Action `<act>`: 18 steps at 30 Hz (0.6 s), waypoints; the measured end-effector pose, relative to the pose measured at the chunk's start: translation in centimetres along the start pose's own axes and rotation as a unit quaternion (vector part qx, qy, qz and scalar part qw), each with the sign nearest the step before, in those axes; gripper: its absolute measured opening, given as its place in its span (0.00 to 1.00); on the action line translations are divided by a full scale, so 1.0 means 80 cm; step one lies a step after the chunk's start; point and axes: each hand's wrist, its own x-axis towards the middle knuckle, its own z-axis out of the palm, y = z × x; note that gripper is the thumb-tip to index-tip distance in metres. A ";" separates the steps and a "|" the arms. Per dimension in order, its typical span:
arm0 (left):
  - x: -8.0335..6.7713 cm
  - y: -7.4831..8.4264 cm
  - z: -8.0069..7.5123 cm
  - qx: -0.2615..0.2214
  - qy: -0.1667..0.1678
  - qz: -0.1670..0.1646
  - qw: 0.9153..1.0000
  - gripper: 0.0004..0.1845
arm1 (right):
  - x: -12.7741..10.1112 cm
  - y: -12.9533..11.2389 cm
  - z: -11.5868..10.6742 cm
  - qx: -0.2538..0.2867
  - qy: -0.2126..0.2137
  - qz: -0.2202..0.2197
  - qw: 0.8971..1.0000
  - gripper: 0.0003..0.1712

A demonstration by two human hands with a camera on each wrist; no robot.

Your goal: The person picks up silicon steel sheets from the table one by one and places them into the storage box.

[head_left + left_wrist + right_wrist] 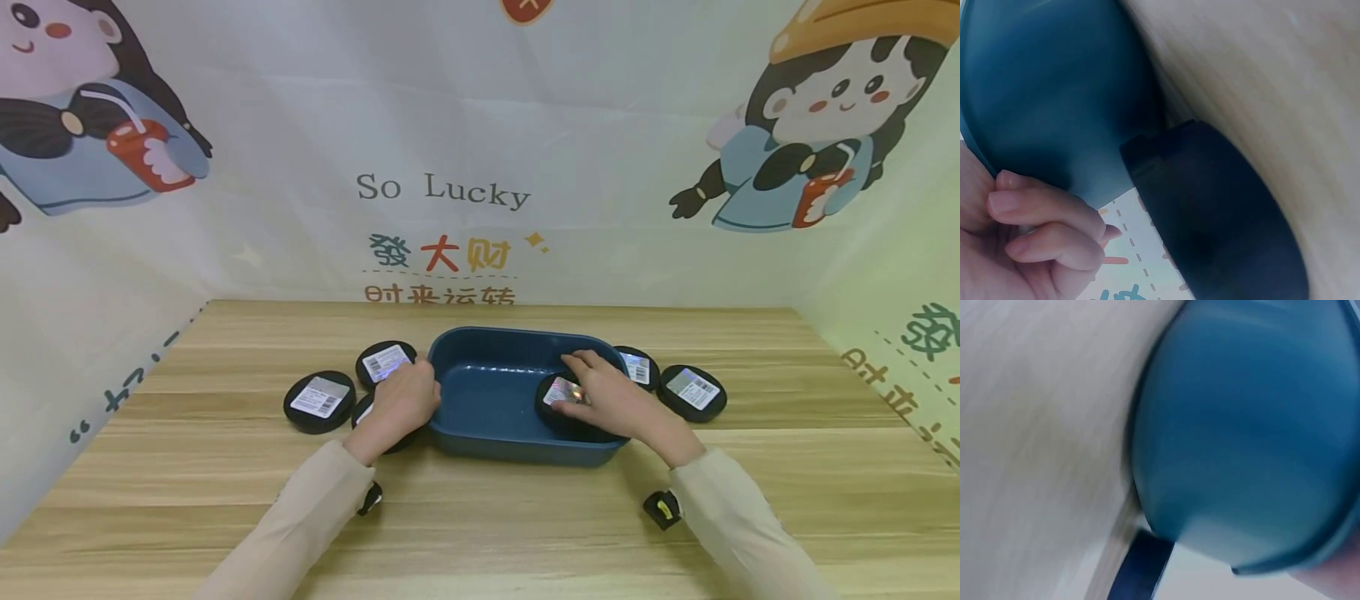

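Note:
A blue oblong basin [480, 400] stands on the table. My left hand [405, 398] is at its left rim; in the left wrist view, the fingers [1054, 219] curl at the rim and appear to grip it. Inside the basin, toward its right end, my right hand [611, 396] holds a black round container [555, 390] with a silvery label, thumb and fingers spread across it. The right wrist view shows mostly the basin's outer wall [1241, 437], with the right fingers out of sight. Beside the left hand lies another black round container [1222, 225], partly covered by that hand in the head view.
Left of the basin lie two more black labelled containers [320, 402]. Two others, one by the basin's rim and one farther out [692, 393], lie to its right. A printed cloth backdrop [480, 125] rises behind the wooden table [510, 533].

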 end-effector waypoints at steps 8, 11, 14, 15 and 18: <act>0.000 0.000 -0.001 -0.002 -0.003 0.002 1.000 0.12 | -0.018 0.022 -0.018 0.016 0.107 0.013 0.994 0.23; 0.000 0.000 0.000 -0.002 -0.004 0.001 1.000 0.13 | -0.026 0.034 -0.024 0.022 0.132 0.034 0.990 0.19; 0.001 0.000 -0.001 -0.003 -0.006 -0.001 1.000 0.13 | -0.036 0.048 -0.031 0.024 0.120 0.068 0.990 0.19; 0.001 0.000 -0.001 -0.004 -0.007 -0.001 1.000 0.13 | -0.039 0.052 -0.032 0.025 0.107 0.080 0.991 0.20; 0.001 0.001 -0.002 -0.005 -0.008 -0.001 1.000 0.14 | -0.051 0.067 -0.035 0.030 0.067 0.112 0.991 0.24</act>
